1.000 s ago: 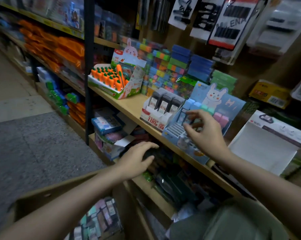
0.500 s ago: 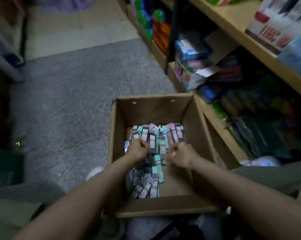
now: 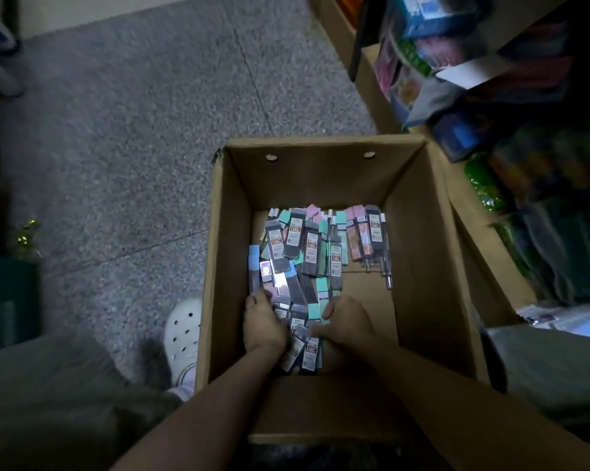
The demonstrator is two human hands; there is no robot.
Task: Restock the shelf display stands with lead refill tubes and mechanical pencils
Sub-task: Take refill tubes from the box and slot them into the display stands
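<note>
Where lead refill tubes (image 3: 307, 253) heap in box (image 3: 419, 232), left hand (image 3: 264, 322), right hand (image 3: 349, 322) flank them, seemingly gripping some.

box (image 3: 419, 253): matt brown cardboard | lead refill tubes (image 3: 308, 253): glossy plastic, pastel caps | floor (image 3: 123, 130): rough speckled stone, probably | shoe (image 3: 183, 331): smooth white perforated plastic, lower left

Grey speckled floor (image 3: 123, 137) fills the left side. A white perforated clog (image 3: 183, 331) sits just beside the cardboard box's left wall. On the right, a lower shelf (image 3: 371, 73) carries colourful packets (image 3: 419, 52), with green packets (image 3: 483, 185) nearer.
</note>
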